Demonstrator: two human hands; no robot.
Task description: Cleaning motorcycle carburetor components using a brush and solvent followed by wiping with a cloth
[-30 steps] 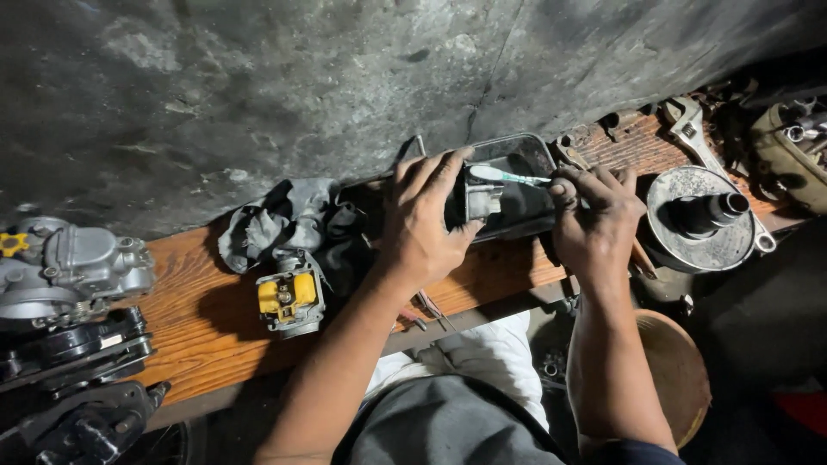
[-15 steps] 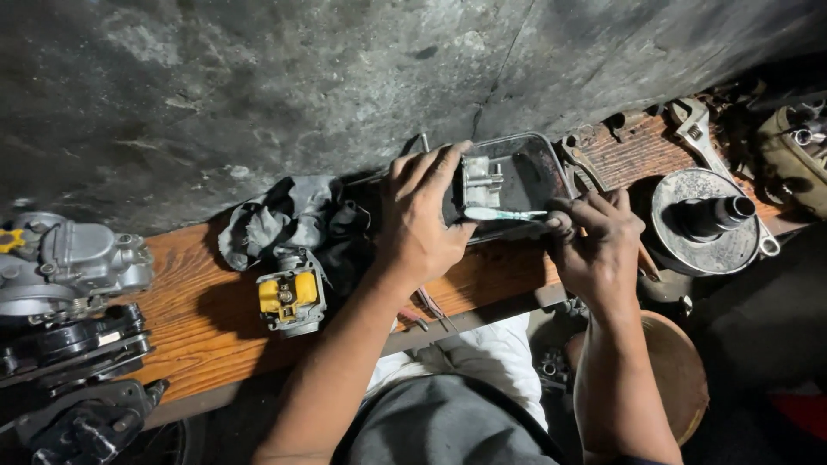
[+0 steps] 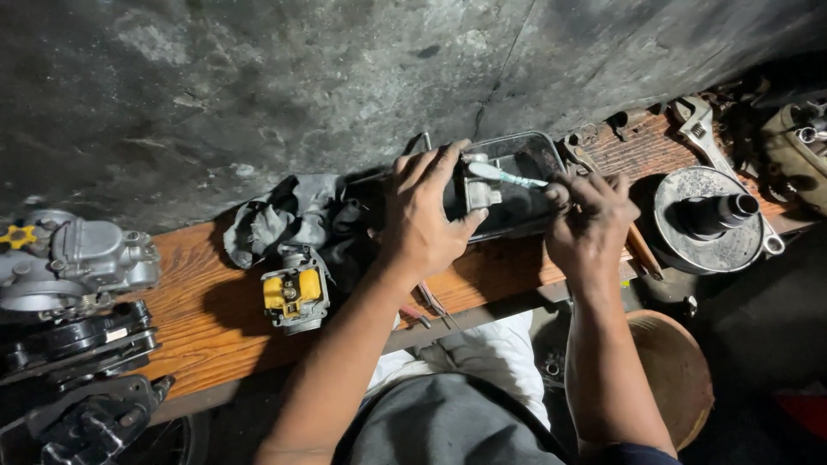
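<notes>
A dark rectangular tray [image 3: 541, 148] sits on the wooden bench [image 3: 198, 301] against a grey concrete wall. My left hand [image 3: 424, 215] grips a small metal part [image 3: 478, 191] at the tray's left side. My right hand [image 3: 587, 222] holds a pale toothbrush-like brush [image 3: 508, 177] whose head rests on the top of that metal part.
A grey rag [image 3: 284, 215] and a yellow-and-metal carburettor piece [image 3: 295, 293] lie left of my hands. Larger carburettor bodies [image 3: 73, 258] sit at far left. A round metal dish with a black cone [image 3: 711, 220], a wrench [image 3: 702, 125] and a screwdriver [image 3: 642, 250] lie to the right.
The brush has shifted left across the metal part as my right hand moved. My left hand keeps its hold at the tray. The view has drifted slightly.
</notes>
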